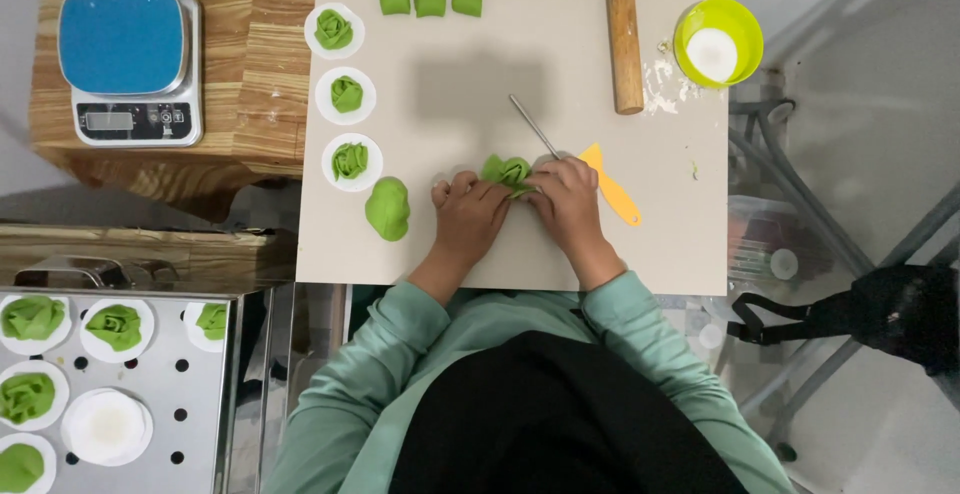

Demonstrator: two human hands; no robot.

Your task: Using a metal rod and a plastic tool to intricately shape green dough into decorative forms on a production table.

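You had both hands on the green dough piece at the middle of the surface, your left hand pinching its left side and your right hand its right. Each grip was clenched on the dough. A thin metal stick lay just beyond it, a yellow scraper to the right.

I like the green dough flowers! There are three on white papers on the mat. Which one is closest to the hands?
The bottom green dough flower on its round white paper, just above the plain green dough lump. The other two sit farther up the grey mat.
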